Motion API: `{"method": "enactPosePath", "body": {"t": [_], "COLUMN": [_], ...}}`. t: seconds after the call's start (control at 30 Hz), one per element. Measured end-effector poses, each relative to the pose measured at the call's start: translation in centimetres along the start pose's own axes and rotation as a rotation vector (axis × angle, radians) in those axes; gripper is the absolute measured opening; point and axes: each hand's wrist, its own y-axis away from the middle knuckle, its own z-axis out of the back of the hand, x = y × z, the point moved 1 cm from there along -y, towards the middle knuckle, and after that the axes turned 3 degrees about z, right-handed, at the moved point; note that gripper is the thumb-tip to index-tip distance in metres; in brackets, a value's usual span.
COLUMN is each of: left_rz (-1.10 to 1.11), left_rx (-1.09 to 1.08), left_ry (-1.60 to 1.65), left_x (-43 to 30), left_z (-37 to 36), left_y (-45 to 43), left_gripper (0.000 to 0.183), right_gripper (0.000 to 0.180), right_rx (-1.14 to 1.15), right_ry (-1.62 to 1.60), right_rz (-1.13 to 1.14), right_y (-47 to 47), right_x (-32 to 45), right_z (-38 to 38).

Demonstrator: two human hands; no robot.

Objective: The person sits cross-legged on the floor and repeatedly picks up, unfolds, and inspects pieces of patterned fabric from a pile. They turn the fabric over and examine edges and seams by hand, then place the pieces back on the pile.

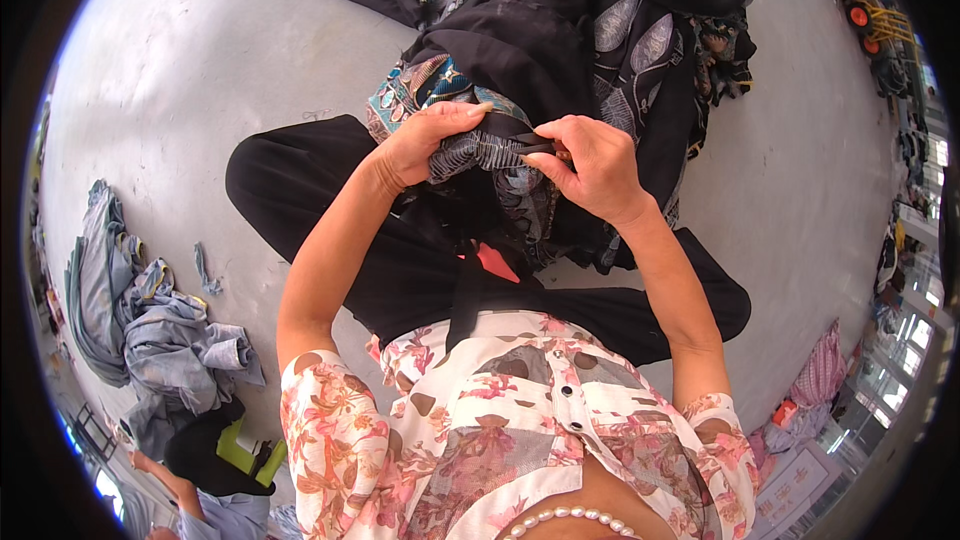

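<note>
My left hand (431, 136) pinches the edge of a black patterned fabric (487, 146), its thumb on top of the cloth. Close beside it on the right, my right hand (592, 161) holds a small dark metal tool (534, 142), which looks like thread snips, with its narrow blades pointing left at the fabric edge. The rest of the dark cloth, with leaf motifs and teal and gold patterned parts, spreads from my lap onto the floor in front of me. Part of the tool is hidden by my right fingers.
Greyish-blue garments (172, 337) lie heaped on the grey floor (225, 67) at the left. Another person sits at the lower left, near a lime-green object (251, 454). A yellow-framed cart with orange wheels (859, 17) stands at the upper right; pink cloth (819, 371) lies lower right.
</note>
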Motion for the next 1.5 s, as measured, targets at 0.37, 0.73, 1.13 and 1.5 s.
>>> {"method": "enactPosePath", "body": {"t": [0.37, 0.73, 1.13, 1.5], "left_rz": [0.030, 0.049, -0.009, -0.065], "left_rx": [-0.041, 0.014, -0.058, -0.306], "left_ry": [-0.008, -0.010, -0.483, -1.061], "left_x": [0.2, 0.3, -1.1, -2.6], "left_z": [0.4, -0.2, -0.9, 3.8], "left_y": [0.0, -0.2, 0.9, 3.0], "left_gripper": [0.022, 0.023, 0.025, 0.021], "right_gripper": [0.020, 0.015, 0.018, 0.013], "right_rx": [-0.074, -0.050, 0.117, -0.144], "right_ry": [-0.001, -0.281, -0.806, -0.849], "right_rz": [-0.051, -0.464, -0.768, -0.861], "right_y": [-0.3, -1.5, 0.4, 2.9], "right_x": [0.2, 0.6, -1.6, -3.9], "right_z": [0.1, -1.3, -0.6, 3.2]}}
